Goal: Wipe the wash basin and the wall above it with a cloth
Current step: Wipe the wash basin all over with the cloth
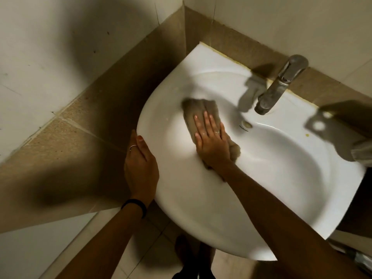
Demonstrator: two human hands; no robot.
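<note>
A white wash basin [201,198] is fixed to the tiled wall [281,23] in a corner. A brownish-grey cloth [198,109] lies on the basin's left rim. My right hand [212,140] presses flat on the cloth with its fingers spread. My left hand [141,164] rests against the basin's outer left edge, thumb on the rim, holding nothing else. A metal tap [279,87] stands at the back of the basin, with the overflow hole [246,124] below it.
A beige tile band [231,43] runs along the wall behind the basin and along the left side wall [60,47]. A bundle of fabric [362,152] lies at the basin's right edge. The tiled floor and my feet [187,250] show under the basin.
</note>
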